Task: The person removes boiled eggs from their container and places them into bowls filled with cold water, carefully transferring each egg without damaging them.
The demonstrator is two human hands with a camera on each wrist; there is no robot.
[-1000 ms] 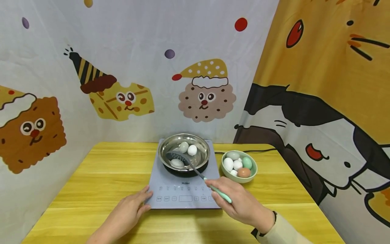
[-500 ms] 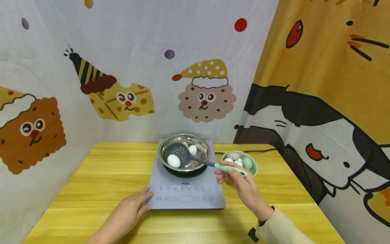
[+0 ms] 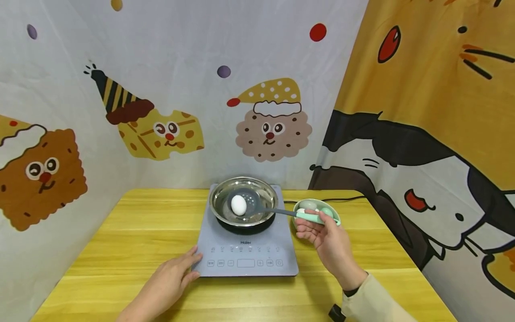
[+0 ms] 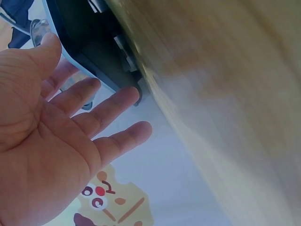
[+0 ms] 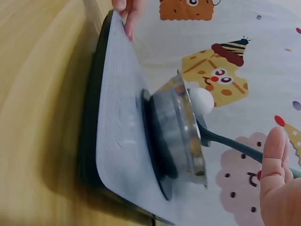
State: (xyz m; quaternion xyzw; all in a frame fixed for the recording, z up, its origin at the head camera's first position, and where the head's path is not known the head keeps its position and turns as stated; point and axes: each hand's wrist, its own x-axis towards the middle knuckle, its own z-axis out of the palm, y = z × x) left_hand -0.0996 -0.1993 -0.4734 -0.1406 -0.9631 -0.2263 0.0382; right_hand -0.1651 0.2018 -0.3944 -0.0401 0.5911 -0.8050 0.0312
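My right hand [image 3: 330, 246] holds the green handle of a grey slotted skimmer [image 3: 307, 217]. A white egg [image 3: 238, 205] lies in the skimmer's head, above the steel pan [image 3: 275, 197]. The right wrist view shows the egg [image 5: 201, 101] raised above the pan's rim [image 5: 190, 127]. Any other eggs in the pan are hidden behind the skimmer. My left hand [image 3: 173, 273] rests against the near left edge of the induction cooktop [image 3: 245, 252]. In the left wrist view its fingers are spread at the cooktop's underside [image 4: 89, 42].
A pale green bowl [image 3: 296, 207] of eggs stands right of the cooktop, partly behind my right hand. A black cord [image 3: 342, 198] runs along the back of the wooden table [image 3: 153, 223]. A printed curtain [image 3: 181, 67] hangs behind it.
The skimmer has risen from low in the pan with a white egg in it and moved right. My right hand has shifted up and right, turning palm upward. My left hand stays put.
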